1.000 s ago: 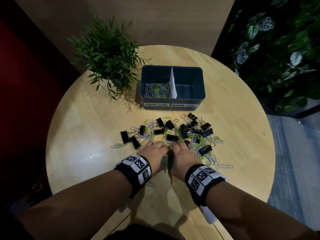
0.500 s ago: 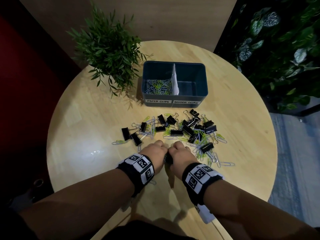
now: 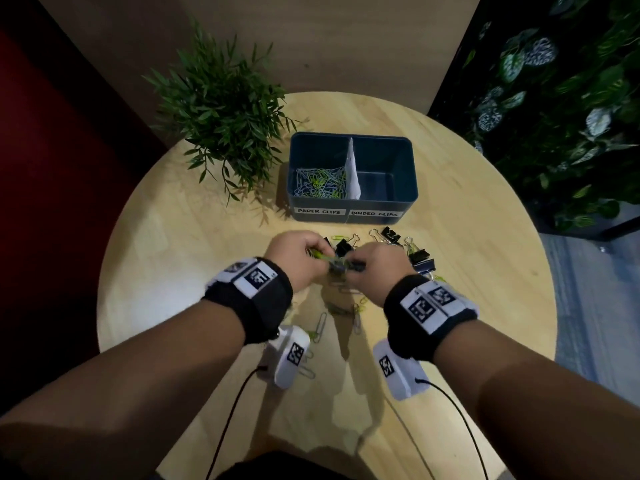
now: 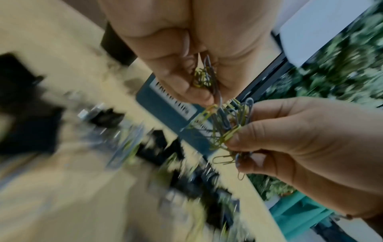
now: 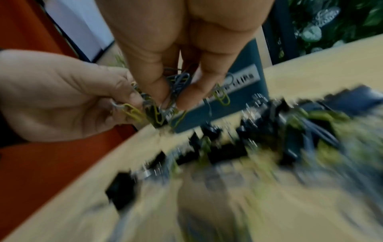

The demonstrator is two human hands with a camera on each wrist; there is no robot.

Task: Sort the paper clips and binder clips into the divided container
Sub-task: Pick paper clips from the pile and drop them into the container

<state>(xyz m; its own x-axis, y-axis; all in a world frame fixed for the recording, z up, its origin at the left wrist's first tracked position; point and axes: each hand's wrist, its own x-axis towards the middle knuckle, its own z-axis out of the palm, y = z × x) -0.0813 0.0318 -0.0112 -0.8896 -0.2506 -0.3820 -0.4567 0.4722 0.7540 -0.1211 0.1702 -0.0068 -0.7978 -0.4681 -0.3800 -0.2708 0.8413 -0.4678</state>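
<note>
Above table, fingers (image 4: pixel 244 139) pinch paper clips (image 4: pixel 225 124).

The box (image 3: pixel 353 216) sits on the far part of the bench (image 3: pixel 485 271). The plant (image 3: pixel 221 109) stands just left of it. Paper clips (image 3: pixel 320 183) lie in the left half of the box. Binder clips (image 3: pixel 420 256) lie on the bench near the box. Both hands (image 3: pixel 298 254) (image 3: pixel 377 265) are above the bench, side by side, with a bunch of clips (image 4: pixel 225 124) between them.
</note>
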